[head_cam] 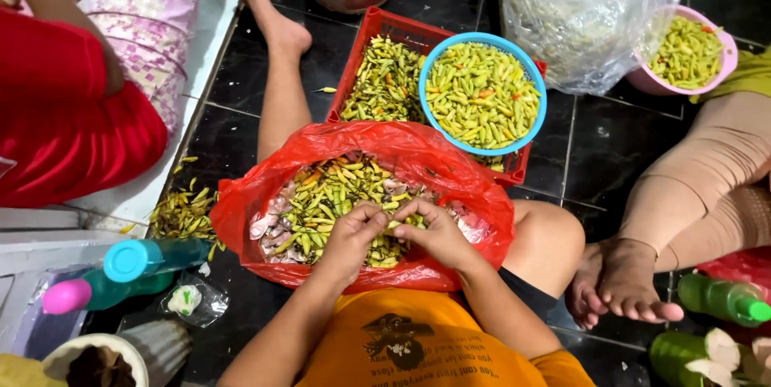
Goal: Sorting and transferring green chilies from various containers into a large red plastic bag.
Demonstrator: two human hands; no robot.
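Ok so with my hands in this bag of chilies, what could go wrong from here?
Both hands, left hand and right hand, are bare among the chilies, so sap could sting skin or eyes. The red bag sits slack on your lap and might spill. Your leg lies close to the crate, so a shift could knock the blue bowl.

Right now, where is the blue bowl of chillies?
In the head view, the blue bowl sits upper centre, resting on the red crate of chillies, just beyond the red bag and left of the clear plastic bag.
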